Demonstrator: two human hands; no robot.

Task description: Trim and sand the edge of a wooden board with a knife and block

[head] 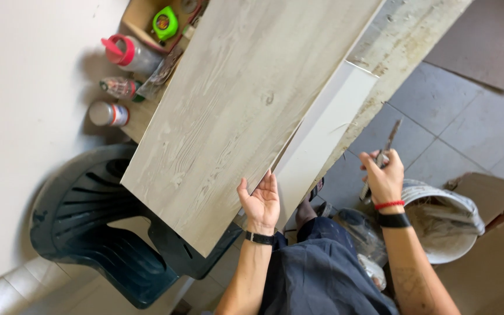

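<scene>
Left hand (261, 201) steadies wood-grain tile (234, 111) edge; right hand (383, 175) grips trowel (380, 157).

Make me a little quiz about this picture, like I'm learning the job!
1. True or false: the left hand touches the edge of the wood-grain plank.
2. What does the right hand hold: A a metal trowel, B a green tape measure, C a red-capped bottle?
3. Fill in: below the plank's near end stands a dark plastic ____.

Key
1. True.
2. A. The green tape measure lies in a box and the red-capped bottle lies by the wall.
3. Chair.
</scene>
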